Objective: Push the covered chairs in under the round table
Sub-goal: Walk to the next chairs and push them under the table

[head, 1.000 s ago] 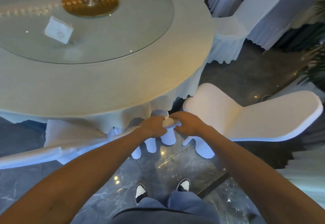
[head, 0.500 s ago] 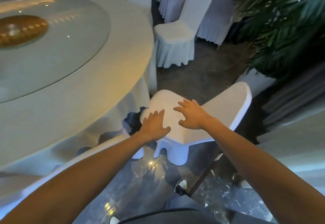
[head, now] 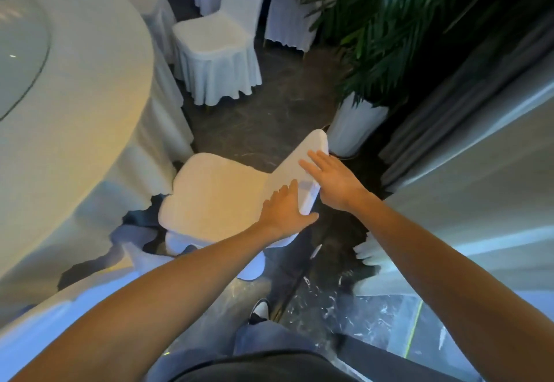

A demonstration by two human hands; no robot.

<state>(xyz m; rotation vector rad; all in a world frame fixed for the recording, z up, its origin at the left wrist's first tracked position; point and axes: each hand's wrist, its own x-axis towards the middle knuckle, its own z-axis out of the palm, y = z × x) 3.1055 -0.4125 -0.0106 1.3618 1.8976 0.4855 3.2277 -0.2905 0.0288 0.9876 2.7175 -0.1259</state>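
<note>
A chair in a white cover (head: 215, 195) stands beside the round table (head: 90, 105), its seat near the hanging tablecloth and its backrest pointing away from the table. My left hand (head: 284, 207) lies flat on the front face of the backrest, thumb around its near edge. My right hand (head: 332, 180) rests with fingers spread on the backrest's top and rear side. Neither hand is closed around the cover.
Another covered chair (head: 218, 43) stands further along the table's edge. A potted palm (head: 374, 22) in a white-wrapped pot (head: 353, 129) stands just beyond the backrest. Pale curtains (head: 479, 147) hang at the right. A second covered chair back (head: 75, 291) shows at lower left. The floor is dark marble.
My view swung right, away from the table's centre. Both hands left the first chair's back, crossed this chair's seat, and now rest on its backrest.
</note>
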